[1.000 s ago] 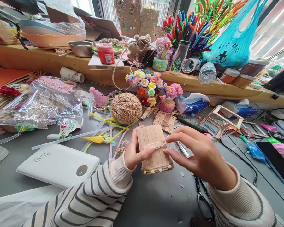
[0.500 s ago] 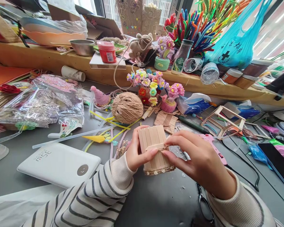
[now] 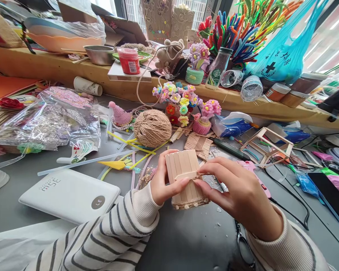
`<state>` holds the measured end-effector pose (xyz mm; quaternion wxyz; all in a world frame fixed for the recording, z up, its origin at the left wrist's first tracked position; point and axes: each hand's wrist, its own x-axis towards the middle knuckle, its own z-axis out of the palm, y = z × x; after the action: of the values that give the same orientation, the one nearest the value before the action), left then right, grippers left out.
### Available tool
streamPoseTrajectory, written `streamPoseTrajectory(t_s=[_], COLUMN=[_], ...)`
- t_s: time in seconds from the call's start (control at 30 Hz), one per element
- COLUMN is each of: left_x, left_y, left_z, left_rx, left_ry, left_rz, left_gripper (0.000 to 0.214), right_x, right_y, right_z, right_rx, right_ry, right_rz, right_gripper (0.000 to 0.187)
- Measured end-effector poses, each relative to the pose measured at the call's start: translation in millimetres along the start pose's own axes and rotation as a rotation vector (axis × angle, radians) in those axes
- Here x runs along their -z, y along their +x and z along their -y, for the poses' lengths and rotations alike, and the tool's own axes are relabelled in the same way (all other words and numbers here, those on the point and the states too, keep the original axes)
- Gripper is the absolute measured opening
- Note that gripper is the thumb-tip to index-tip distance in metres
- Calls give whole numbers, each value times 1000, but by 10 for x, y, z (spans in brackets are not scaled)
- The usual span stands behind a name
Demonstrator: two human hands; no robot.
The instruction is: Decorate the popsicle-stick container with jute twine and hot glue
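left hand (image 3: pixel 160 185) grips slatted wood (image 3: pixel 182 162), right hand (image 3: pixel 238 192) apparently pinches twine (image 3: pixel 200 175) (power bank (image 3: pixel 70 197): "35w").

A grey tabletop (image 3: pixel 186 242) runs back to a raised brown ledge (image 3: pixel 53 70) below dark-framed windows (image 3: pixel 134 17). Bright daylight enters; white bars (image 3: pixel 197 18) show behind the middle, pale slanting stripes (image 3: pixel 337 26) at upper right.

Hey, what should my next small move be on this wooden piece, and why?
I'd probably press what looks like twine against the strip: your right hand pinches it near the strip's right end, while your left hand steadies the wooden piece, thumb just below the strip.
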<state>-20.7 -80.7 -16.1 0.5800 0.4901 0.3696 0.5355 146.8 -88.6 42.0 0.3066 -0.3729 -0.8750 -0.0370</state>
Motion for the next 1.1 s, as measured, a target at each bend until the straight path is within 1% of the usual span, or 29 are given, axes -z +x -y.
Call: streamPoseTrajectory(t_s=[0.23,0.33,0.5,0.67,1.1], left_x=[15,19,39,56,44], left_y=[-7,-12,-12,-7,-12], left_z=[15,16,24,41,39], left_rx=[-32,-29,-23,-37,-58], left_ry=[32,67,147,195,145], left_rz=[41,32,20,19,19], left_gripper=[61,62,66,67,65], right_x=[27,31,10,-3,2], right_y=[-3,-2,-2,-5,-1], right_z=[11,15,9,10,54], right_rx=[-20,-4,18,41,41], right_ry=[14,-6,-29,-35,-92], right_rz=[14,0,-15,-30,-52], right_gripper=[7,6,12,11,12])
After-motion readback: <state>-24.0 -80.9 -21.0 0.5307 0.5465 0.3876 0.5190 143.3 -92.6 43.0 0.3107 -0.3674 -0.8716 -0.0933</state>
